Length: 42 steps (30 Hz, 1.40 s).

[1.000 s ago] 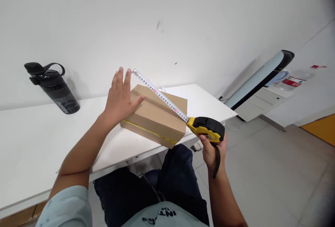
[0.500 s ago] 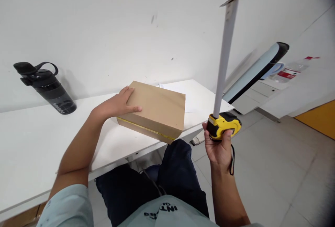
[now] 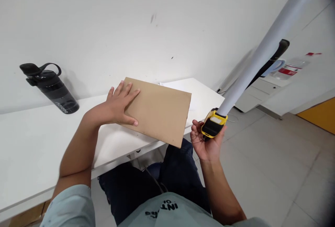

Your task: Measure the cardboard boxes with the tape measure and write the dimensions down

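Observation:
A brown cardboard box lies at the table's front edge, its broad face turned towards me and its near right corner out past the edge. Across the left end of that face my left hand rests with spread fingers, the thumb near the lower edge. Right of the box, my right hand grips a yellow and black tape measure off the table. Its blade sticks out up and to the right, back side showing, with the metal hook at the top right.
On the white table stands a dark water bottle, left of the box. White paper lies behind the box. A low white cabinet by the wall carries a clear plastic bottle with a red label.
The box has tilted so its yellow-striped side is out of sight. My left fingers have spread wider. My right hand has turned the tape measure, and the blade has swung right and closer.

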{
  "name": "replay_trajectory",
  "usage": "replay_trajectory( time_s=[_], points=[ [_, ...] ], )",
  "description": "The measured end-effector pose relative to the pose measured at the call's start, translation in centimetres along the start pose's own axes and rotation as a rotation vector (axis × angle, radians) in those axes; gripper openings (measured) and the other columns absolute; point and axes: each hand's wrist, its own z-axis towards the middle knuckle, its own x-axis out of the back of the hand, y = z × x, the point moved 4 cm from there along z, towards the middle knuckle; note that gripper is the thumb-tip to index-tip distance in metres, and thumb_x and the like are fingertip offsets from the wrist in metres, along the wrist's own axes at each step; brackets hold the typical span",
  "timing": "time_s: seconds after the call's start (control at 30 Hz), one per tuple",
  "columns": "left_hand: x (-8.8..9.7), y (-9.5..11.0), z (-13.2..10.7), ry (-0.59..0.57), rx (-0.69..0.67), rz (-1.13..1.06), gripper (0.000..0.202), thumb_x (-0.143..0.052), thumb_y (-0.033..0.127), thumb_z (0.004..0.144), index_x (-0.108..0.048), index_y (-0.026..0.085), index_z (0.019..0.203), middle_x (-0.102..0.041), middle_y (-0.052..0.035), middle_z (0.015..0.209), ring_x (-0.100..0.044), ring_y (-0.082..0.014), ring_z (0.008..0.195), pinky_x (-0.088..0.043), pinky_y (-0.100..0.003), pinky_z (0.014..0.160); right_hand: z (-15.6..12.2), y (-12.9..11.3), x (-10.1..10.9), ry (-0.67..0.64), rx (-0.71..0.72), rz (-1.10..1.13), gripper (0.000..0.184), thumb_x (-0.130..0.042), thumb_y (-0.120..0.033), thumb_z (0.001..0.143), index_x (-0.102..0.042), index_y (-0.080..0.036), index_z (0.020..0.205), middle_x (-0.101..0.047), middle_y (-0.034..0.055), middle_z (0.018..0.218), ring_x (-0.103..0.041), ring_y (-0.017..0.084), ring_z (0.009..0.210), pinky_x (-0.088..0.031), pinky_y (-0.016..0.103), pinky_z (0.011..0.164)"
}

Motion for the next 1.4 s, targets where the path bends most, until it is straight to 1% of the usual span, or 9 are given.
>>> replay_trajectory(
  time_s=[0.23,0.37,0.47,0.7,0.83,1.03,1.17,1.3,1.4],
  points=[
    [-0.2,1.2,-0.8,0.015,-0.034,0.063,0.124,-0.085,0.065,0.083,-0.017,0.031,0.181,0.005,-0.0121,0.189,0.018,-0.0471,0.172,0.005,-0.074,0.135,-0.7,-0.8,-0.5,0.059,0.066,-0.159,0.082,-0.090,-0.088,0.056,-0.077,-0.018,0.098,-0.076,0.0042,0.071,-0.071,0.016,0.055,-0.061,0.023,0.049],
    [-1.8,3.5,-0.6,0.099,-0.091,0.098,0.134,-0.093,0.051,0.081,-0.007,0.032,0.181,0.019,-0.0152,0.186,0.017,-0.0484,0.172,0.000,-0.077,0.135,-0.7,-3.9,-0.8,0.094,0.299,-0.226,0.078,-0.094,-0.080,0.057,-0.076,-0.021,0.105,-0.078,0.0023,0.080,-0.067,0.015,0.053,-0.053,0.022,0.041],
    [-3.3,4.8,0.0,0.184,-0.113,0.145,0.139,-0.099,0.040,0.076,-0.008,0.029,0.181,0.015,-0.0194,0.186,0.014,-0.0495,0.172,0.004,-0.078,0.133,-0.9,-7.1,-0.7,0.102,0.505,-0.269,0.070,-0.091,-0.077,0.060,-0.073,-0.023,0.100,-0.073,-0.0014,0.077,-0.062,0.013,0.050,-0.044,0.020,0.036],
    [-3.4,4.0,0.4,0.239,-0.085,0.127,0.135,-0.098,0.041,0.078,-0.012,0.028,0.181,0.006,-0.0196,0.187,0.006,-0.0490,0.173,-0.002,-0.075,0.136,-2.3,-12.0,0.4,0.212,0.877,-0.427,0.063,-0.079,-0.081,0.068,-0.057,-0.022,0.075,-0.059,-0.0006,0.078,-0.055,0.011,0.055,-0.035,0.021,0.033],
    [-3.1,3.5,0.8,0.205,-0.044,0.113,0.135,-0.094,0.036,0.083,-0.002,0.027,0.181,0.007,-0.0189,0.188,0.004,-0.0457,0.174,-0.009,-0.070,0.138,-2.4,-11.5,0.5,0.231,0.888,-0.440,0.062,-0.078,-0.076,0.068,-0.045,-0.024,0.064,-0.051,-0.0015,0.070,-0.052,0.012,0.054,-0.034,0.021,0.033],
    [-3.5,3.4,2.2,0.226,0.050,0.131,0.128,-0.089,0.028,0.087,-0.003,0.023,0.181,0.005,-0.0203,0.187,0.003,-0.0435,0.174,-0.008,-0.066,0.140,-1.8,-9.6,-0.4,0.173,0.768,-0.456,0.060,-0.080,-0.076,0.062,-0.059,-0.021,0.073,-0.055,0.0001,0.073,-0.049,0.011,0.051,-0.027,0.020,0.029],
    [-3.9,2.7,3.6,0.173,0.119,0.129,0.130,-0.090,0.025,0.084,-0.004,0.020,0.181,0.003,-0.0231,0.187,0.000,-0.0442,0.174,-0.010,-0.066,0.139,-2.3,-9.5,-1.0,0.156,0.755,-0.405,0.064,-0.082,-0.080,0.062,-0.057,-0.021,0.071,-0.058,0.0006,0.079,-0.052,0.011,0.056,-0.028,0.019,0.033],
    [-3.5,0.1,4.3,0.151,0.202,0.082,0.123,-0.083,0.026,0.089,-0.002,0.016,0.181,-0.001,-0.0255,0.186,-0.006,-0.0446,0.174,-0.019,-0.066,0.137,-2.6,-10.3,-0.7,0.212,0.768,-0.378,0.063,-0.077,-0.081,0.067,-0.068,-0.024,0.094,-0.061,0.0003,0.086,-0.053,0.012,0.057,-0.031,0.021,0.034],
    [-2.5,-2.7,3.8,0.258,0.265,0.037,0.110,-0.070,0.032,0.098,0.000,0.016,0.181,-0.002,-0.0256,0.187,-0.006,-0.0463,0.174,-0.019,-0.068,0.136,-2.6,-10.6,-0.3,0.256,0.809,-0.392,0.060,-0.072,-0.081,0.072,-0.066,-0.024,0.090,-0.059,0.0002,0.081,-0.052,0.013,0.056,-0.030,0.022,0.034]
  ],
)
